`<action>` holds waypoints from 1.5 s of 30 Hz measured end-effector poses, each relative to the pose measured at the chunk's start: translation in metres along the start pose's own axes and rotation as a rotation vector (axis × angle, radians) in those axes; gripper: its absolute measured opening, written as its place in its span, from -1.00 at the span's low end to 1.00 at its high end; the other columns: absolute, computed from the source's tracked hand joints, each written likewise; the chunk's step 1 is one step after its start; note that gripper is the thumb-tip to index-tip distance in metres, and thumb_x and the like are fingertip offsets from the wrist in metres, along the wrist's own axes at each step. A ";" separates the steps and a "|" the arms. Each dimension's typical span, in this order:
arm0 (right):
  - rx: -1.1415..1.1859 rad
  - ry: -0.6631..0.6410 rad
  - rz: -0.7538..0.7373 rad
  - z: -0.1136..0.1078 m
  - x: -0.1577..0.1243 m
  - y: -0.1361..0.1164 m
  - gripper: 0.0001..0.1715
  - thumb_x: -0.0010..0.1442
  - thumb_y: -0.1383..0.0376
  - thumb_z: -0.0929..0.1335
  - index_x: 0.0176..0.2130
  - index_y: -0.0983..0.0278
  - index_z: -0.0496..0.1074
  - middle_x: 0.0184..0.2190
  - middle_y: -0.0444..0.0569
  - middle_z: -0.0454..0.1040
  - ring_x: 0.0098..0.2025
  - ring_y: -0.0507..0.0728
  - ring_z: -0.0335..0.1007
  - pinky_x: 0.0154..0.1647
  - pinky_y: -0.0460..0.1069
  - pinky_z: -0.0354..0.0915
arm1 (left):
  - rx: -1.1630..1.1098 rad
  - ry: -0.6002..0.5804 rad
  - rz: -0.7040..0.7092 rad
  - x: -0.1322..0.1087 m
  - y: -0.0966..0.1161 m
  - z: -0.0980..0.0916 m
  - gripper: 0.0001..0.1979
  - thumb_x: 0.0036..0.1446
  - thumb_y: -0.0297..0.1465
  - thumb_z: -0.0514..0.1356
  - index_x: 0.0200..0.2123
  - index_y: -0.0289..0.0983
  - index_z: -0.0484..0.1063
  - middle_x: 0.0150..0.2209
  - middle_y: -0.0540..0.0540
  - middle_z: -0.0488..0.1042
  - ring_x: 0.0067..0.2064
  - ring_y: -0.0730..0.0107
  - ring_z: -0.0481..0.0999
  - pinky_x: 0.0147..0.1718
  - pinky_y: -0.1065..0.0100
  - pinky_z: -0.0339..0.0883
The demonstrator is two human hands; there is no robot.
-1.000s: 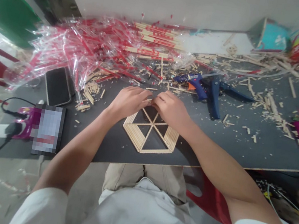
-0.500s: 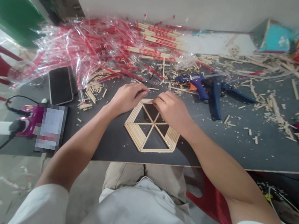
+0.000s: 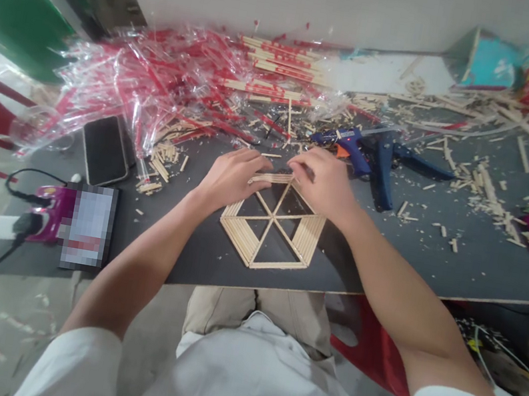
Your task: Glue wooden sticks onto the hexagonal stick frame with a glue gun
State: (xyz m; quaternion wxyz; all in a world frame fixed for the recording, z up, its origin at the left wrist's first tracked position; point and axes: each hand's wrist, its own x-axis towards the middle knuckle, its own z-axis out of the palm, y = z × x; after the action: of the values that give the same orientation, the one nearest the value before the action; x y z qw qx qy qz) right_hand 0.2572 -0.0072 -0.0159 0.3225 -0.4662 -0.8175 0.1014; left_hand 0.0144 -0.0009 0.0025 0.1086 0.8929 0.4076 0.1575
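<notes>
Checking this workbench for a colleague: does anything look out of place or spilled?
Yes: torn clear-and-red wrappers spill across the far side of the dark table, and wooden stick offcuts lie scattered around the blue glue gun, which looks messy. Only the stick hexagon under the left hand and right hand looks orderly.

Stick hexagon (image 3: 241, 234) on bench (image 3: 416, 264), glue gun (image 3: 347, 143) behind (slightly right)

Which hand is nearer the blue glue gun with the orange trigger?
Right. The right hand sits at the top of the stick hexagon, just below the glue gun, not touching it; the left hand lies farther left, at the hexagon's upper left side.
</notes>
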 end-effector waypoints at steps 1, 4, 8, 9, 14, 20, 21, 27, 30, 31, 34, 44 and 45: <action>0.001 0.027 0.038 -0.001 0.001 0.005 -0.71 0.49 0.24 0.26 -0.18 0.24 0.54 -0.18 0.11 0.62 -0.13 0.24 0.50 -0.04 0.13 0.36 | 0.017 0.004 0.011 0.000 0.000 0.001 -0.72 0.40 -0.21 0.27 0.05 -0.24 0.57 -0.01 -0.20 0.65 0.07 0.09 0.60 0.06 0.18 0.43; -0.002 0.063 0.120 -0.001 0.001 0.018 -0.63 0.53 0.13 0.20 -0.20 0.21 0.48 -0.26 0.08 0.62 -0.22 0.21 0.51 -0.14 0.09 0.35 | 0.054 0.011 0.044 0.001 -0.001 0.005 -0.74 0.44 -0.19 0.24 0.00 -0.24 0.58 -0.04 -0.20 0.65 0.02 0.10 0.60 0.00 0.19 0.43; 0.025 0.054 0.156 0.003 0.001 0.022 -0.54 0.57 0.04 0.11 -0.22 0.17 0.39 -0.34 0.04 0.60 -0.30 0.18 0.50 -0.18 0.07 0.34 | 0.084 0.014 0.066 0.002 0.001 0.008 -0.73 0.46 -0.19 0.22 -0.02 -0.25 0.59 -0.06 -0.21 0.65 -0.01 0.11 0.61 -0.04 0.18 0.42; 0.032 0.055 0.157 0.004 0.001 0.022 -0.56 0.57 0.05 0.11 -0.23 0.17 0.37 -0.35 0.04 0.59 -0.30 0.18 0.50 -0.17 0.06 0.34 | 0.088 0.015 0.067 0.002 0.002 0.008 -0.73 0.46 -0.20 0.21 -0.03 -0.25 0.59 -0.07 -0.21 0.65 -0.02 0.11 0.61 -0.04 0.18 0.42; 0.059 0.031 0.162 0.007 0.001 0.017 -0.73 0.47 0.22 0.18 -0.25 0.18 0.35 -0.33 0.05 0.61 -0.29 0.19 0.53 -0.16 0.06 0.35 | 0.068 0.025 0.085 0.002 0.002 0.009 -0.75 0.48 -0.23 0.19 -0.07 -0.24 0.61 -0.08 -0.19 0.65 -0.05 0.16 0.60 -0.06 0.20 0.43; 0.049 -0.018 0.174 0.007 0.001 0.014 -0.76 0.43 0.24 0.22 -0.23 0.20 0.42 -0.31 0.06 0.62 -0.27 0.19 0.51 -0.14 0.07 0.33 | 0.092 0.020 0.115 0.002 0.001 0.009 -0.73 0.50 -0.25 0.15 -0.11 -0.25 0.61 -0.10 -0.19 0.64 -0.07 0.19 0.60 -0.09 0.22 0.42; 0.051 -0.017 0.172 0.007 0.001 0.013 -0.76 0.43 0.24 0.22 -0.23 0.20 0.42 -0.31 0.06 0.62 -0.28 0.19 0.50 -0.14 0.07 0.33 | 0.099 0.021 0.118 0.002 0.001 0.009 -0.73 0.51 -0.25 0.15 -0.11 -0.26 0.61 -0.11 -0.18 0.64 -0.07 0.19 0.60 -0.10 0.23 0.42; 0.102 -0.016 0.158 0.006 0.002 0.012 -0.77 0.40 0.21 0.25 -0.27 0.21 0.42 -0.33 0.05 0.61 -0.33 0.19 0.45 -0.17 0.09 0.31 | 0.132 0.059 0.147 0.002 -0.001 0.011 -0.75 0.50 -0.26 0.17 -0.12 -0.26 0.59 -0.13 -0.16 0.64 -0.09 0.21 0.61 -0.12 0.25 0.42; 0.144 -0.021 0.162 0.004 0.002 0.009 -0.78 0.39 0.20 0.28 -0.29 0.20 0.42 -0.36 0.03 0.59 -0.35 0.17 0.43 -0.18 0.09 0.31 | 0.128 0.087 0.156 0.001 -0.003 0.014 -0.77 0.49 -0.25 0.18 -0.13 -0.25 0.59 -0.14 -0.14 0.64 -0.10 0.21 0.61 -0.14 0.26 0.42; 0.156 -0.025 0.165 0.003 0.002 0.008 -0.78 0.39 0.19 0.29 -0.29 0.20 0.42 -0.37 0.01 0.58 -0.36 0.17 0.42 -0.19 0.09 0.31 | 0.123 0.094 0.156 0.001 -0.004 0.015 -0.77 0.49 -0.25 0.19 -0.13 -0.25 0.58 -0.14 -0.14 0.64 -0.10 0.21 0.61 -0.14 0.26 0.42; 0.210 -0.064 0.168 0.002 0.002 0.005 -0.75 0.36 0.09 0.39 -0.28 0.18 0.42 -0.38 -0.02 0.56 -0.38 0.16 0.39 -0.23 0.08 0.31 | 0.105 0.106 0.155 0.001 -0.005 0.017 -0.77 0.49 -0.24 0.19 -0.13 -0.24 0.58 -0.14 -0.15 0.64 -0.10 0.21 0.60 -0.14 0.26 0.42; 0.193 -0.086 -0.055 0.007 -0.001 0.005 -0.81 0.28 0.16 0.53 -0.23 0.20 0.55 -0.23 0.04 0.57 -0.19 0.25 0.47 -0.12 0.15 0.36 | -0.132 0.099 0.019 0.004 -0.011 0.013 -0.73 0.48 -0.27 0.14 -0.13 -0.26 0.61 -0.16 -0.14 0.66 -0.10 0.23 0.60 -0.10 0.29 0.40; 0.169 -0.084 -0.068 0.007 -0.001 0.003 -0.84 0.29 0.19 0.53 -0.22 0.20 0.56 -0.22 0.04 0.57 -0.16 0.26 0.48 -0.09 0.17 0.37 | -0.189 0.105 -0.024 0.005 -0.014 0.012 -0.73 0.47 -0.29 0.13 -0.13 -0.27 0.61 -0.17 -0.14 0.67 -0.12 0.26 0.60 -0.11 0.31 0.39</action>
State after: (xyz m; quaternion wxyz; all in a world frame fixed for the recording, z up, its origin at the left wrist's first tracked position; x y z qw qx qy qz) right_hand 0.2557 -0.0053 -0.0230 0.3294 -0.4047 -0.8341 0.1786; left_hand 0.0118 0.0110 -0.0118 0.1727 0.8644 0.4066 0.2403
